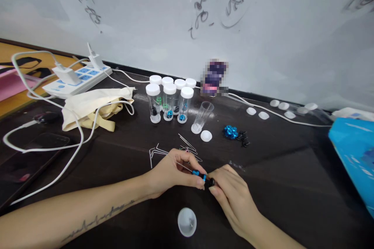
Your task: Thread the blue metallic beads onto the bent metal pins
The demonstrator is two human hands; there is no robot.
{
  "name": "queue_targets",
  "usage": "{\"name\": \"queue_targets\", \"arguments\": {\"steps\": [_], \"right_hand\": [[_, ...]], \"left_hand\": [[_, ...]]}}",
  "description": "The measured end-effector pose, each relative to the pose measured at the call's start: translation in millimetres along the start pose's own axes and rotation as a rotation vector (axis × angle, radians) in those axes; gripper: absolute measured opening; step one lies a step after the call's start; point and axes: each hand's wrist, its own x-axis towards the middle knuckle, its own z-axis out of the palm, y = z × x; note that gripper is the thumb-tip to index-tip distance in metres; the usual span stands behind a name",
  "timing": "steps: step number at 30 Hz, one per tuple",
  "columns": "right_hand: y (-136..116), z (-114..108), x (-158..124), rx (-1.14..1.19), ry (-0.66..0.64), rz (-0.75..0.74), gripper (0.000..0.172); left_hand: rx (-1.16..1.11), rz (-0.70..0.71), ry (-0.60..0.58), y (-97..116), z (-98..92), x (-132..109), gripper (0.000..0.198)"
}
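Observation:
My left hand (pixel 178 171) pinches a small blue metal part (pixel 196 172) with a thin wire rod (pixel 184 166) running back from it. My right hand (pixel 233 190) has its fingertips closed on a small black part (pixel 209 182), which meets the blue part's end. Just past my left hand lie several bent thin metal rods (pixel 154 151). Below the hands stands a small white cup (pixel 187 222) with a tiny metal piece inside. Farther right are a cluster of blue parts (pixel 230 132) and several black pieces (pixel 243 139).
Several clear tubes with white caps (pixel 169 99) stand at the back, beside a tilted uncapped tube (pixel 202 117) and a loose cap (pixel 206 136). More caps (pixel 263 115) lie right. A power strip (pixel 82 81), cloth bag (pixel 87 105) and looping cable occupy the left; a blue package (pixel 355 155), the right.

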Motion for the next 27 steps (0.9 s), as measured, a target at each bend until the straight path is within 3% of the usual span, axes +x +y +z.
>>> {"name": "queue_targets", "arguments": {"steps": [8,18,22,27], "right_hand": [[-1.0,-1.1,0.0,0.038,0.087,-0.023,0.008],[-1.8,-2.7,1.8,0.054,0.073,-0.025,0.018],[1.1,-0.3,0.7,0.069,0.101,-0.059,0.009],[4.6,2.4,-4.4,0.103,0.141,-0.088,0.018]], "left_hand": [[-0.006,0.017,0.009,1.1,1.0,-0.4,0.017],[-0.008,-0.01,0.002,0.7,0.2,-0.5,0.019],[-0.008,-0.023,0.023,0.7,-0.1,-0.5,0.019],[-0.043,-0.033,0.014,0.7,-0.1,0.6,0.017]]}}
